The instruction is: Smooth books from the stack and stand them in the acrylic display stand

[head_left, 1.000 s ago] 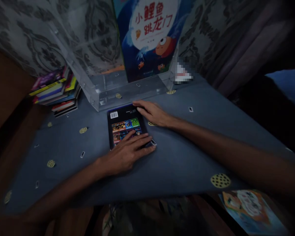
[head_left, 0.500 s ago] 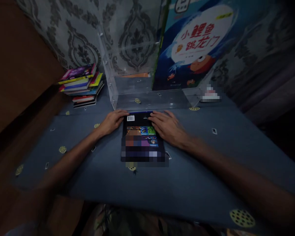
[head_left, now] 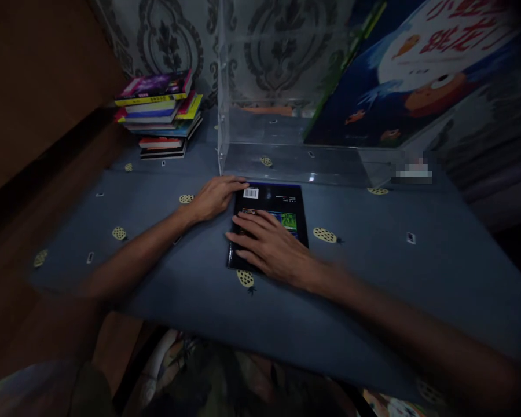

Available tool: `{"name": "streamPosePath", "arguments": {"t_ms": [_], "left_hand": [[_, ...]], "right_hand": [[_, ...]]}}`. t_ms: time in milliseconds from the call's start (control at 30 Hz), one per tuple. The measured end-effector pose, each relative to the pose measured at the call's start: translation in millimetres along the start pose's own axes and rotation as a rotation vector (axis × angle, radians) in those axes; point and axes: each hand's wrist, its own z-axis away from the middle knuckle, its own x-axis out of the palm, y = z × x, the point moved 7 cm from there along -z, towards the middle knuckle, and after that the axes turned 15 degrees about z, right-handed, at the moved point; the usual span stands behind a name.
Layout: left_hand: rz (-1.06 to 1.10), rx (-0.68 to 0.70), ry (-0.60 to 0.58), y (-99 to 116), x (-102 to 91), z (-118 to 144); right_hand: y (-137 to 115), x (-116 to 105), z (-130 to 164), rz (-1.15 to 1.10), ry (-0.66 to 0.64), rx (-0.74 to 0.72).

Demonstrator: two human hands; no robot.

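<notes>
A thin dark book (head_left: 282,202) lies back cover up on the blue tablecloth (head_left: 373,272), a white barcode at its top left corner. My left hand (head_left: 217,196) rests at the book's upper left corner, fingers touching its edge. My right hand (head_left: 271,249) lies flat on the book's lower half, fingers spread and pointing left. Neither hand has lifted the book. Just beyond it stands a clear acrylic box (head_left: 286,116) holding a large blue picture book (head_left: 417,75) that leans to the right.
A stack of several colourful books (head_left: 162,116) sits at the back left of the table. Patterned wallpaper (head_left: 178,35) backs the table and a brown wall (head_left: 39,87) runs along its left side. The table's near edge crosses the lower frame.
My right hand slid from the book's upper right edge down onto its lower half. My left hand stays at the upper left corner. The view has shifted left.
</notes>
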Motion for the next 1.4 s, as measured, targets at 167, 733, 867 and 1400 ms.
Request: {"name": "streamPosePath", "arguments": {"t_ms": [167, 733, 867, 1400], "left_hand": [[-0.012, -0.010, 0.003, 1, 1.0, -1], [-0.028, 0.023, 0.003, 9, 3.4, -5], [-0.153, 0.030, -0.053, 23, 5.8, -16], [-0.372, -0.128, -0.272, 102, 35.1, -35]], "right_hand": [[-23, -9, 19, -0.075, -0.009, -0.036], [-47, -14, 8, -0.090, -0.046, 0.111], [-56, -10, -13, -0.145, -0.074, 0.254], [-34, -36, 19, -0.628, 0.096, 0.017]]}}
